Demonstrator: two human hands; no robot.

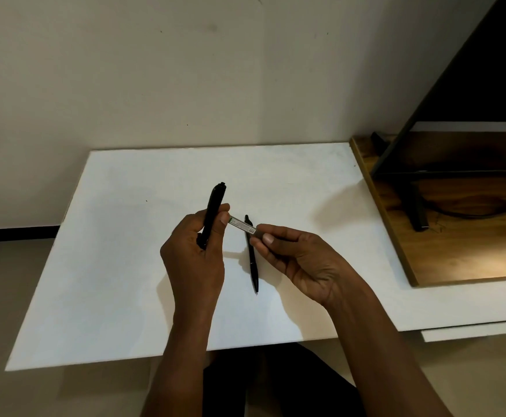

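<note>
My left hand [196,254] grips a black pen [215,206] that points up and away, its top end above my fingers. The left thumb also touches one end of a small white labelled tube [241,226]. My right hand [296,257] pinches the tube's other end between thumb and fingertips. Both hands hover over a white table [119,266]. A second black pen [253,263] lies flat on the table between my hands, tip toward me, partly hidden by the tube and my right fingers.
A wooden board [462,260] lies on the table's right side, carrying a black metal stand [417,212] and a dark cable. A pale wall rises behind the table. My dark-clothed legs show below the near edge.
</note>
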